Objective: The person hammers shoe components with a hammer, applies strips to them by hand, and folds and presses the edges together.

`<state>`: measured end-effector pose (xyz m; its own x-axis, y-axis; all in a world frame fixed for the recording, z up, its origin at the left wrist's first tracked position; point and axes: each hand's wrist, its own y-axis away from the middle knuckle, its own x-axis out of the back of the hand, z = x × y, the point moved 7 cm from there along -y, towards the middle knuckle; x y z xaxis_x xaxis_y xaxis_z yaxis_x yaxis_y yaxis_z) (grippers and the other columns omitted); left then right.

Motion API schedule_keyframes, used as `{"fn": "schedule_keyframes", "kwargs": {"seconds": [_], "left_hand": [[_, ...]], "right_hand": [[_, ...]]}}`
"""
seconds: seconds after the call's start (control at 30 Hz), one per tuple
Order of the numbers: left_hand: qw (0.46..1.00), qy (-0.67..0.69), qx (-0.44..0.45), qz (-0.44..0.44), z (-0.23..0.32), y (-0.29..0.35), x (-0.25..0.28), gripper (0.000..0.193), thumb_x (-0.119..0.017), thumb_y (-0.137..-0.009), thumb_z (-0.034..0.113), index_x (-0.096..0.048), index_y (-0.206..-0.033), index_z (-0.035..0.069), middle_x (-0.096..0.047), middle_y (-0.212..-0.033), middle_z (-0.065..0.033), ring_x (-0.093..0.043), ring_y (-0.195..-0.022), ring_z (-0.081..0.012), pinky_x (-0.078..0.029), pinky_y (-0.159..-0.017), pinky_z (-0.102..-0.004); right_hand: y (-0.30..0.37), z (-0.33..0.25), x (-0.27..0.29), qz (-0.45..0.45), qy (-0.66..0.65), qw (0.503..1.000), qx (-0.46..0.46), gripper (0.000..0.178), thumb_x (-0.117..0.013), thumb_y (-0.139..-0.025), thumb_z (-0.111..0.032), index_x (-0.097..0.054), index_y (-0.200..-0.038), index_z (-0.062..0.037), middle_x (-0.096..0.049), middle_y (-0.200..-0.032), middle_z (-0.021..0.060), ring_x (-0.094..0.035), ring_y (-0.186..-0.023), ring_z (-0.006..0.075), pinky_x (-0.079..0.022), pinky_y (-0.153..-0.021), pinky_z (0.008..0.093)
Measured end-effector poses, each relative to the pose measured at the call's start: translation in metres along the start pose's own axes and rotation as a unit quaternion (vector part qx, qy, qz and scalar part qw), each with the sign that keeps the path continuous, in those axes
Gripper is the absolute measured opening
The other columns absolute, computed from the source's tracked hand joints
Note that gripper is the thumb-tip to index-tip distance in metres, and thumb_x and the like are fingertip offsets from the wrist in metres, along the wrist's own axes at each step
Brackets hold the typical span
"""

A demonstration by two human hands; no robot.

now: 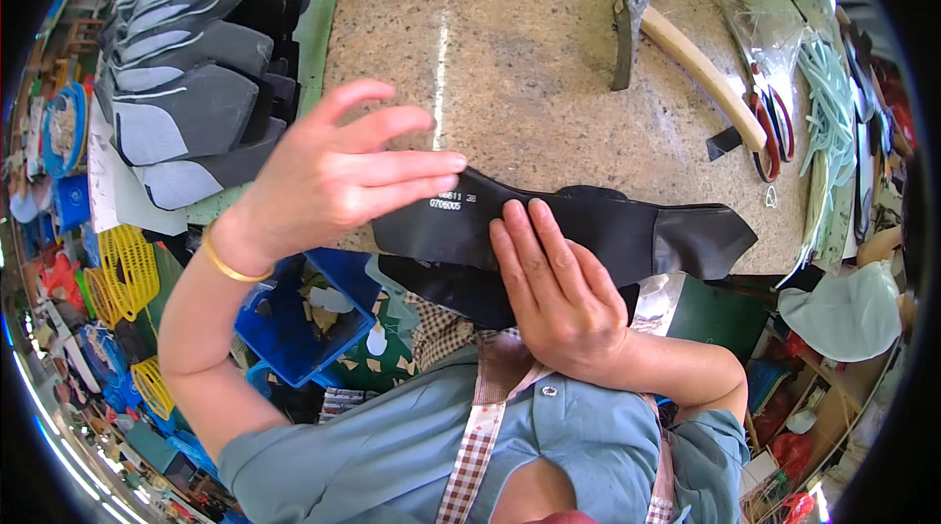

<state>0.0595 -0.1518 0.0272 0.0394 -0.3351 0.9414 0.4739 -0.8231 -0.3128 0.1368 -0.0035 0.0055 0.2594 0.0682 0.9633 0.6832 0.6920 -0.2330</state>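
On the near edge of the tan speckled board, in the head view, lies a long black pc. It runs L to R, & has small white print near its L end. Its R end is a bit shiny. More dark stuff hangs below it, by the person's lap.

The L hand, w/ a yellow bangle at the wrist, is at the L end of the pc. Two fingers reach out straight over it, & two more are bent & up in the air. The thumb is hidden, so can't tell if it pinches the pc. The R hand lies flat on the mid of the pc, fingers straight, not clenched, not grasping.

At the far R of the board is a hammer w/ a wood handle. Scissors w/ red handles are just beside it, & a small black scrap is near its end. Pale blue-green strips hang R of those. On the L is a big pile of dark pcs w/ light gray bits. Below, on the L, is a blue bin w/ scraps in it.
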Motion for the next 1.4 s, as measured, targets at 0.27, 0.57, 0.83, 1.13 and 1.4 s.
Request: {"fn": "schedule_keyframes", "kwargs": {"seconds": [0.27,0.57,0.83,1.13,1.4], "left_hand": [[0.98,0.004,0.162,-0.112,0.071,0.017,-0.051,0.043,-0.055,-0.089,0.017,-0.057,-0.131,0.006,-0.053,-0.141,-0.0094,-0.047,-0.134,-0.0234,-0.033,-0.112,-0.0439],[0.989,0.064,0.052,0.123,0.102,-0.044,-0.045,0.03,-0.064,-0.08,0.011,-0.068,-0.108,0.003,-0.067,-0.108,-0.0099,-0.063,-0.097,-0.0236,-0.053,-0.088,-0.0373],[0.978,0.165,0.117,0.047,0.083,-0.048,-0.045,0.046,-0.075,-0.064,0.009,-0.066,-0.107,-0.002,-0.064,-0.102,-0.0115,-0.061,-0.094,-0.0292,-0.054,-0.083,-0.0387],[0.971,0.201,0.131,0.024,0.083,-0.049,-0.038,0.046,-0.08,-0.062,0.008,-0.066,-0.104,-0.002,-0.062,-0.101,-0.0093,-0.058,-0.091,-0.0299,-0.052,-0.079,-0.0387],[0.975,0.198,0.101,0.005,0.085,-0.051,-0.037,0.038,-0.078,-0.065,0.012,-0.067,-0.098,-0.002,-0.064,-0.098,-0.0084,-0.061,-0.089,-0.0251,-0.051,-0.078,-0.039]], "right_hand": [[0.022,0.027,0.002,0.011,-0.149,0.987,0.055,0.036,-0.052,-0.086,-0.014,-0.066,-0.115,0.0031,-0.064,-0.125,0.016,-0.058,-0.123,0.0281,-0.044,-0.101,0.0318],[0.053,0.076,0.011,0.098,-0.304,0.947,-0.027,0.038,-0.066,-0.071,-0.004,-0.065,-0.108,0.0066,-0.066,-0.119,0.0215,-0.066,-0.11,0.0322,-0.054,-0.091,0.0356],[0.054,0.074,0.005,0.037,-0.271,0.962,0.017,0.039,-0.061,-0.073,-0.011,-0.067,-0.109,0.003,-0.065,-0.122,0.0184,-0.064,-0.113,0.0292,-0.053,-0.094,0.038],[0.049,0.072,0.005,-0.002,-0.274,0.962,-0.014,0.049,-0.058,-0.066,-0.016,-0.068,-0.113,-0.0072,-0.059,-0.125,0.0112,-0.06,-0.113,0.0247,-0.052,-0.089,0.0322],[0.049,0.068,0.008,-0.021,-0.268,0.963,-0.019,0.048,-0.057,-0.068,-0.015,-0.067,-0.114,-0.0045,-0.058,-0.127,0.0113,-0.059,-0.116,0.025,-0.052,-0.09,0.0322]]}}
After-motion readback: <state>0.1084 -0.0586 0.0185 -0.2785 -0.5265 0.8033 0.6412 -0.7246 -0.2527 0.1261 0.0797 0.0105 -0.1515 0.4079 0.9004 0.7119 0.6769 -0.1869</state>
